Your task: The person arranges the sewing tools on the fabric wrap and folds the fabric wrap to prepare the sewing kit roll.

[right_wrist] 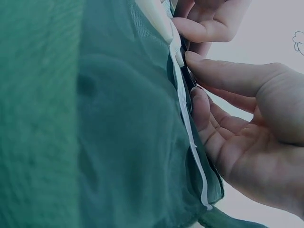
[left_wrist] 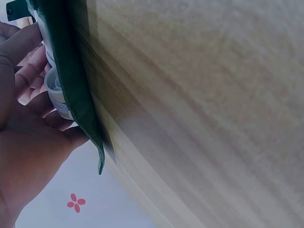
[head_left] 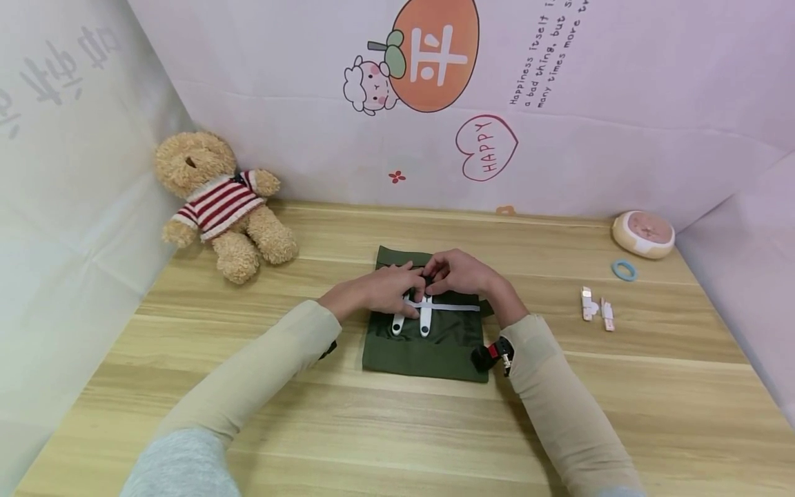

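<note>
Your head camera is looking forward and down from well above, taking in the wooden table (head_left: 397, 435), your left hand (head_left: 386, 290), your right hand (head_left: 462, 273) and the printed backdrop (head_left: 279, 103). Your left-wrist camera is looking low along the table from close by, turned sideways, and is sharing the red flower (head_left: 397, 177) with the head view. Your right-wrist camera is facing across the green cloth (head_left: 422, 359) from very near, also sideways; both it and the head camera are showing the white strap (head_left: 456, 307).

Beige lower sleeves (head_left: 267, 366), light grey upper left sleeve (head_left: 180, 466), black-and-red right wristband (head_left: 483, 357)
</note>
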A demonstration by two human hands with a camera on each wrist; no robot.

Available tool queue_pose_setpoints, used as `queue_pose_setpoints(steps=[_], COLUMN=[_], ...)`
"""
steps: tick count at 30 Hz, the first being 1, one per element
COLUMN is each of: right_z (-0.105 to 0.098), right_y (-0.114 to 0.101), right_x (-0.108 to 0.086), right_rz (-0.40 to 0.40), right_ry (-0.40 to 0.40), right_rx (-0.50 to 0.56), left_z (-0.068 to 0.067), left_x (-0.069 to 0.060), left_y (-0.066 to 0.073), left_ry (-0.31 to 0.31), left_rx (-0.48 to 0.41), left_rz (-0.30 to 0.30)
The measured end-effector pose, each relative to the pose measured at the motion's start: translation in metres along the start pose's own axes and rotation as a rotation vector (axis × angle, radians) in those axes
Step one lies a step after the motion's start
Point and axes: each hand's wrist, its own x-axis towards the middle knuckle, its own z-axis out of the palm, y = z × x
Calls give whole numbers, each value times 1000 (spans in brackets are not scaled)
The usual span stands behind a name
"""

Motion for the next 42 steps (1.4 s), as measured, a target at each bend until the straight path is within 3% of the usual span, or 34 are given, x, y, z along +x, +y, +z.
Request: queue_pose_setpoints(steps=[9,16,23,42], right_z=[-4,-16,-36,-82], right_y=[4,13,26,59], right_x=[-11,-33,-61,-131], right_rz=[-50,-59,-61,99], right_ry=[23,141,239,385], right_rx=[13,-45,-15,-141], left_z=[2,-1,-4,-9], left_x=[0,-1,2,13], left_y=[-1,-3,1,9], left_ry=[9,71,103,137], left_rx=[-24,-50,-53,-114], left_rz=[10,33,51,43])
